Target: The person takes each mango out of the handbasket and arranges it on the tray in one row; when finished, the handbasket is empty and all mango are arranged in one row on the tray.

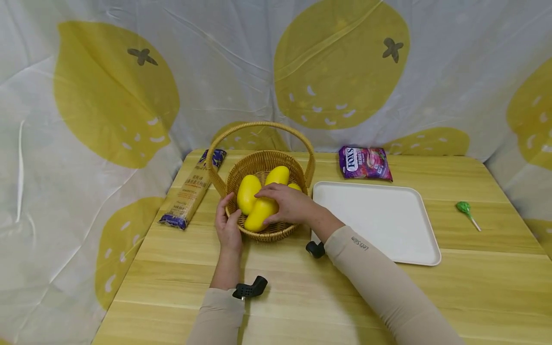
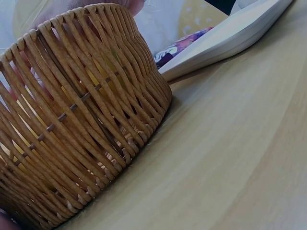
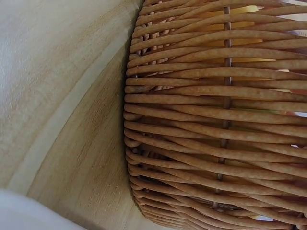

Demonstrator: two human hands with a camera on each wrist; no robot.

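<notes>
from my remote seat, taking clock positions from the basket's middle in the head view, i read "fox's" and "berries" on the shiny purple candy bag (image 1: 365, 163) between 2 and 3 o'clock; its smaller print is beyond me. the long clear-and-blue plastic packet (image 1: 189, 194) at 9 o'clock bears chinese characters, too small for me to read. "let's slim" is lettered on the beige fabric sleeve (image 1: 379, 278) of the right arm.

the table (image 1: 284, 306) is pale yellow wood with plank-like grain, and round it hang whitish cloth curtains (image 1: 224, 57) printed with big yellow lemons.

on the wood stands the round, tan, woven basket (image 1: 276, 235), its tall handle arching overhead. my right hand (image 1: 291, 203) reaches in from 4 o'clock, thumb and fingers pinching a smooth yellow mango-shaped fruit (image 1: 258, 218) towards 6 o'clock inside; three more yellow fruits lie around it, one partly hidden. my left hand (image 1: 228, 230) holds the basket's rim at 8 o'clock, thumb apart from the curled fingers.

a white rectangular tray (image 1: 375, 220) sits between 3 and 4, and a green-headed lollipop (image 1: 464, 208) lies farther off at 3.
</notes>
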